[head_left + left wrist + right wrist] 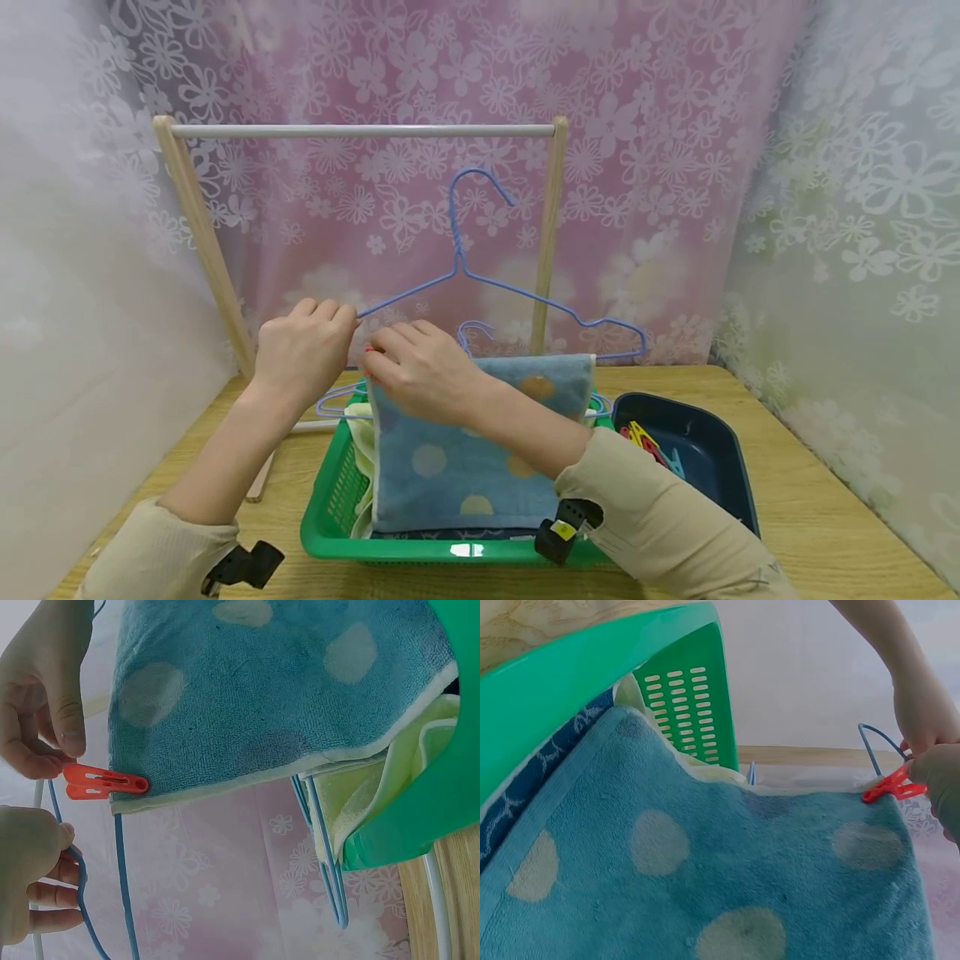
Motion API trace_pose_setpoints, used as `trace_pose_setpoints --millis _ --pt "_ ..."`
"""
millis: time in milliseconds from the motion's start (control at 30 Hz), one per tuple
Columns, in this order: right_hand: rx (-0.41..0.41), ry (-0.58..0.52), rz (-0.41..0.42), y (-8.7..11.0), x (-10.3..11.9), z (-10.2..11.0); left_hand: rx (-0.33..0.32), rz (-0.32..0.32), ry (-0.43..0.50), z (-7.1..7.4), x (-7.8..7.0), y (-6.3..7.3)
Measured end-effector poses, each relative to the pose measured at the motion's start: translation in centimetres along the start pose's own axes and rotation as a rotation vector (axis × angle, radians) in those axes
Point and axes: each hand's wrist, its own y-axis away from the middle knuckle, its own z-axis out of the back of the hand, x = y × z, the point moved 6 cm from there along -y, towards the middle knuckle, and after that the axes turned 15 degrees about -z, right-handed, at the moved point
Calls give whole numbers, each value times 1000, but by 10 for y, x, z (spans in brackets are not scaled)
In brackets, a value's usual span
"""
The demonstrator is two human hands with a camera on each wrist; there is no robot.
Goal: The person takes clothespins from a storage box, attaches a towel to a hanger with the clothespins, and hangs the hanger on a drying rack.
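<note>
My left hand (306, 350) grips the left end of a blue wire hanger (525, 292), its fingers around the wire in the left wrist view. A light blue towel (427, 492) with pale spots hangs over the hanger's lower bar. A red clothespin (105, 782) sits on the towel's corner at the bar. My right hand (427, 367) pinches the clothespin by its handle end, close beside the left hand. In the right wrist view the right hand (939, 780) partly covers the clothespin's handles. The hanger's hook points up, apart from the rack.
Behind the towel stands a green basket (330, 487) with yellow cloth (364, 776) and more blue hangers (330, 862). At right, a dark tray (720, 442) holds several coloured clothespins (648, 442). A wooden rack with a white rod (360, 131) stands at the back.
</note>
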Motion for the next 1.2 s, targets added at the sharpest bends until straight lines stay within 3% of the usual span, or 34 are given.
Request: trace_pose_setpoints --millis 333,533,833,1200 --pt "34 -12 -7 4 -12 17 -32 3 -14 1 -1 1" --pt "54 -36 -29 10 -24 30 -20 8 -2 0 0 2" --pt "54 -80 -65 31 -53 58 -13 20 13 -1 1 2" --pt "52 -91 -117 62 -83 75 -49 4 5 1 -2 3"
